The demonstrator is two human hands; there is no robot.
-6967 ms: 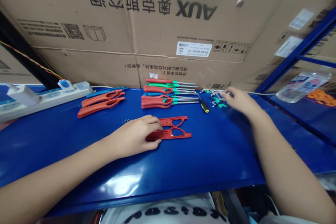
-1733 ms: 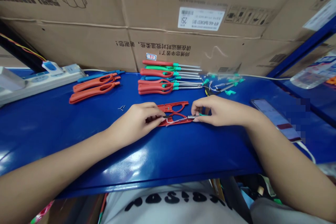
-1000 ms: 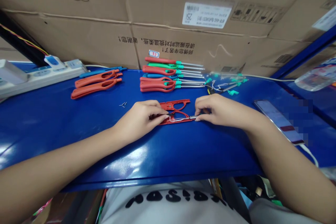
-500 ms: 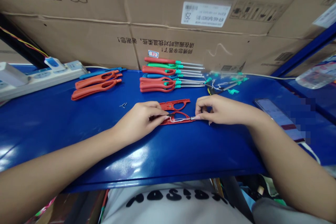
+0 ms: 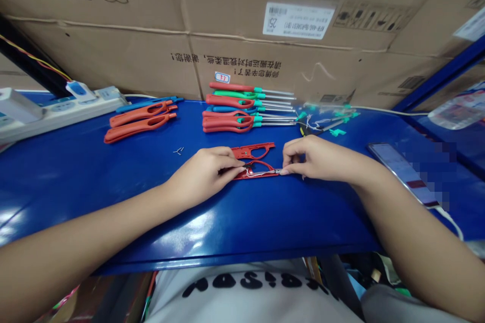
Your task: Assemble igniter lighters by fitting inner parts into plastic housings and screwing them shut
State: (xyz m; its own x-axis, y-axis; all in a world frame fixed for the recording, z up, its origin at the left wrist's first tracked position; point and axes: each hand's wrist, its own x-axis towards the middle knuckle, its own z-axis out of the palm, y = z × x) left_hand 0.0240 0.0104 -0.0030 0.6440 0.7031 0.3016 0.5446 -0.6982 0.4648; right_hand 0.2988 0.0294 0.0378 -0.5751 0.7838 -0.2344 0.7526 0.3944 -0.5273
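Observation:
A red half casing of a long-necked gas lighter (image 5: pixel 261 163) lies on the blue table, open side up, with a thin white wire (image 5: pixel 259 173) running along it. My left hand (image 5: pixel 210 169) is closed in a pinch over the casing's left end, beside a small black part (image 5: pixel 248 165). At the right end, my right hand (image 5: pixel 308 159) pinches a small metal piece (image 5: pixel 278 171) where the wire ends; its fingertips partly cover it. Just behind lies the matching red half casing (image 5: pixel 246 152), its left end hidden by my left hand.
Several lighters with metal necks (image 5: pixel 231 122) are stacked behind. Orange handles (image 5: pixel 140 128) lie left of them, near a power strip (image 5: pixel 64 108). Small screws (image 5: pixel 178 151), green plastic parts (image 5: pixel 337 132) and a phone (image 5: pixel 401 171) are on the table (image 5: pixel 212 232). Cardboard boxes (image 5: pixel 227 25) form the back.
Both hands keep the same pinches at the two ends of the casing. The wire between them has shifted slightly, and the view has moved a little.

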